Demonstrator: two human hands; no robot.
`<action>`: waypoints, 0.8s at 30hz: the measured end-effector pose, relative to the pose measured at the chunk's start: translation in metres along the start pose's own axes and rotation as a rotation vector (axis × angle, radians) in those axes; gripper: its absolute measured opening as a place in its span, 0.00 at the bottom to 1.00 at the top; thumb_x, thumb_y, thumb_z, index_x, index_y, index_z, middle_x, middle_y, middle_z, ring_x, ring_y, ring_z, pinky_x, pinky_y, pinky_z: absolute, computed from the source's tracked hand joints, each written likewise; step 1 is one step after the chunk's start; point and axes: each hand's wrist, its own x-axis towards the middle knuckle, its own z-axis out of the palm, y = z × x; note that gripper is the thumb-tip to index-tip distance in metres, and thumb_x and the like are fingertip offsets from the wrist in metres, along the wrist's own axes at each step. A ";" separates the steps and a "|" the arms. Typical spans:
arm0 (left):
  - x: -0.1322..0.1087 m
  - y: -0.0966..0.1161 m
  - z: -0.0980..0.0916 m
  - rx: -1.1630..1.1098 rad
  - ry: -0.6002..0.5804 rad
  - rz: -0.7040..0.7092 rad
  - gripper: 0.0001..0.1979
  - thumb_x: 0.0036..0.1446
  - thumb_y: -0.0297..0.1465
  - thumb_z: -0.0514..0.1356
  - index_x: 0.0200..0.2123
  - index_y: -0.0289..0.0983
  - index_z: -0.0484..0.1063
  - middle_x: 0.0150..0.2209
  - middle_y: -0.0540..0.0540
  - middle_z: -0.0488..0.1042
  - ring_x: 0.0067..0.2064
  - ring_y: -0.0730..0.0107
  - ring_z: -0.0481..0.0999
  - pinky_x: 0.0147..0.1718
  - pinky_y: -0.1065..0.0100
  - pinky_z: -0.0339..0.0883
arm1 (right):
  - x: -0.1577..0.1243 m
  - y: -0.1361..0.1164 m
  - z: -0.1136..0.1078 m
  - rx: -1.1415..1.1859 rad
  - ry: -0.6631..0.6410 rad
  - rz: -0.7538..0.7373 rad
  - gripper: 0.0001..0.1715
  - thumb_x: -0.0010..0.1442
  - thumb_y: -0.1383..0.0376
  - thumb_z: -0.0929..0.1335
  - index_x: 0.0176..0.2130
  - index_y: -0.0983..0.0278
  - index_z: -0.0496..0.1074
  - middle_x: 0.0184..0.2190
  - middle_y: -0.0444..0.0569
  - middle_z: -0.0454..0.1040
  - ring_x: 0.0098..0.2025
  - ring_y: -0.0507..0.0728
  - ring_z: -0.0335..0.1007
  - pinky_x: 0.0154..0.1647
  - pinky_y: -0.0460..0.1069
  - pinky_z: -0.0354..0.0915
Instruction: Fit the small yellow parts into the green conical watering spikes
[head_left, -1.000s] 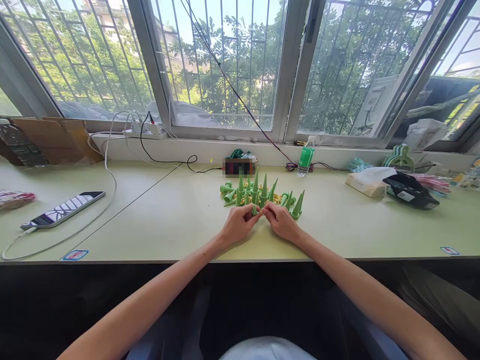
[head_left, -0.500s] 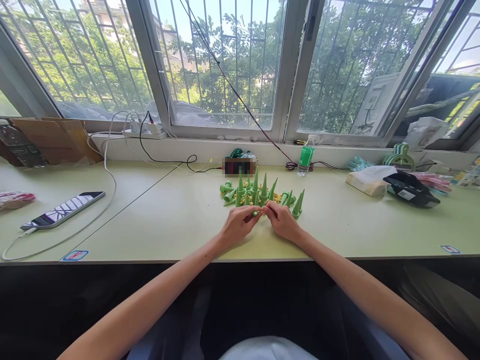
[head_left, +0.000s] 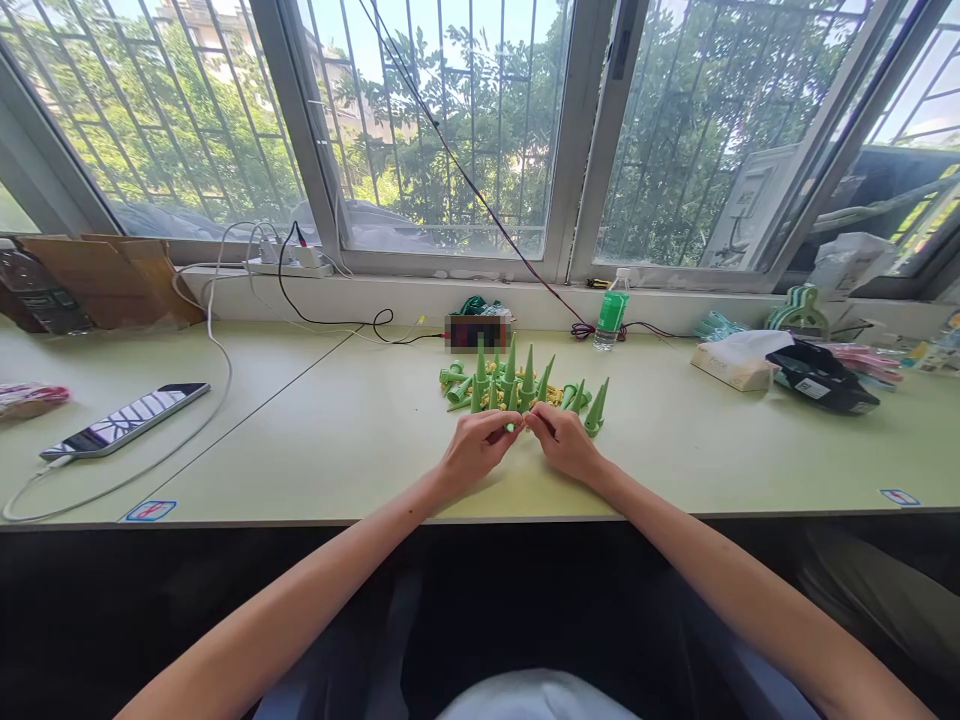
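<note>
My left hand (head_left: pixel 477 446) is closed in a pinch on a small green plastic piece (head_left: pixel 511 427), which shows partly below the fingertips. My right hand (head_left: pixel 566 446) is also pinched, its fingertips meeting those of the left; what they hold is too small and covered to make out. Just beyond both hands stand several green cone-shaped spikes (head_left: pixel 528 372), points up. More green spikes (head_left: pixel 454 376) lie on their sides at the left of the group. Small yellow pieces (head_left: pixel 553 394) are scattered among them. One spike (head_left: pixel 596 410) leans upright near my right hand.
A phone (head_left: pixel 127 420) on a white cable lies at the left. Behind the spikes are a blurred dark box (head_left: pixel 478 333) and a green-labelled bottle (head_left: pixel 612 312). A tissue box (head_left: pixel 731 362) and a black package (head_left: pixel 821 378) sit at the right. The table edge (head_left: pixel 300 523) runs under my forearms.
My fingertips have shifted very slightly, and less of the green piece shows in my left hand. The spikes and other things stay where they were.
</note>
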 end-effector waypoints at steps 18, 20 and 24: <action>-0.001 -0.002 0.000 -0.054 0.004 0.024 0.08 0.61 0.32 0.61 0.35 0.34 0.78 0.17 0.55 0.63 0.19 0.80 0.54 0.20 0.76 0.53 | -0.002 0.002 0.000 -0.024 -0.014 -0.047 0.18 0.71 0.58 0.59 0.30 0.62 0.63 0.23 0.42 0.65 0.24 0.51 0.58 0.29 0.46 0.53; -0.001 -0.002 0.000 -0.055 -0.003 0.021 0.07 0.61 0.30 0.61 0.35 0.34 0.78 0.18 0.54 0.64 0.20 0.80 0.55 0.21 0.76 0.54 | -0.002 0.001 0.001 -0.017 -0.015 -0.039 0.19 0.71 0.58 0.59 0.30 0.62 0.62 0.23 0.42 0.64 0.24 0.51 0.57 0.29 0.46 0.53; -0.002 -0.003 0.001 -0.048 -0.013 0.014 0.06 0.60 0.28 0.61 0.36 0.34 0.78 0.20 0.53 0.67 0.21 0.80 0.56 0.21 0.75 0.54 | -0.001 0.000 0.000 -0.003 -0.009 -0.038 0.19 0.71 0.58 0.58 0.29 0.62 0.60 0.23 0.41 0.62 0.24 0.50 0.56 0.28 0.47 0.52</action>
